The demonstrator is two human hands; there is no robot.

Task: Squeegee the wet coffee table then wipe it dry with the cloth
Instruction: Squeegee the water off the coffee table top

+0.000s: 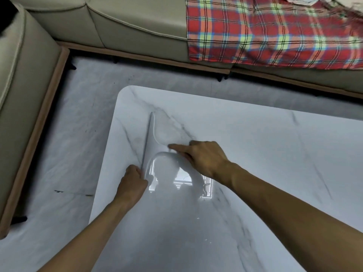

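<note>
A white squeegee (152,138) lies with its long grey blade on the white marble coffee table (255,146), near the table's left edge. My right hand (204,158) grips the squeegee's curved white handle, with the index finger stretched along it. My left hand (132,183) pinches the near end of the blade. The tabletop is glossy and reflects a ceiling light under my hands. No cloth for wiping shows on the table.
A beige sofa (117,22) wraps round the far and left sides, with a red plaid blanket (275,30) draped over it at the far right. Pale marble floor (82,122) lies between the sofa and the table.
</note>
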